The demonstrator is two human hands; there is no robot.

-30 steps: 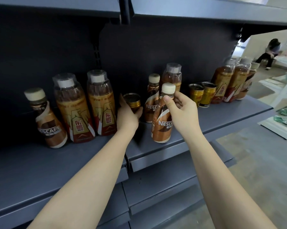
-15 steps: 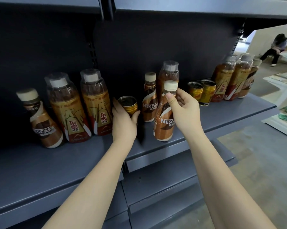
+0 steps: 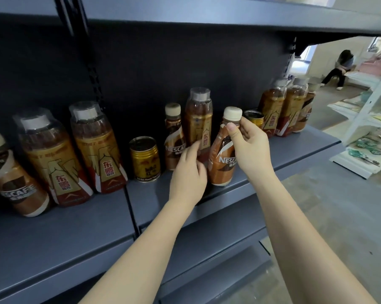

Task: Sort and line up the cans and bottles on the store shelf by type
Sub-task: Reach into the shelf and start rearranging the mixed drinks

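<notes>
Your right hand (image 3: 249,148) pinches Nescafe bottle (image 3: 223,156) neck; left hand (image 3: 188,172) blurred, grip unclear. Shelf (image 3: 294,150) types mixed, gold can (image 3: 144,159) stranded; most sorting left.

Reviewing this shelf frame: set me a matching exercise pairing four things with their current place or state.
Things:
1. gold can
2. front Nescafe bottle
3. far-left Nescafe bottle
4. left hand

States:
A. leaning at the row's left end
B. gripped at the neck by the right hand
C. standing alone, untouched
D. holding nothing, in front of the bottles

Pairs: 1-C, 2-B, 3-A, 4-D
</notes>
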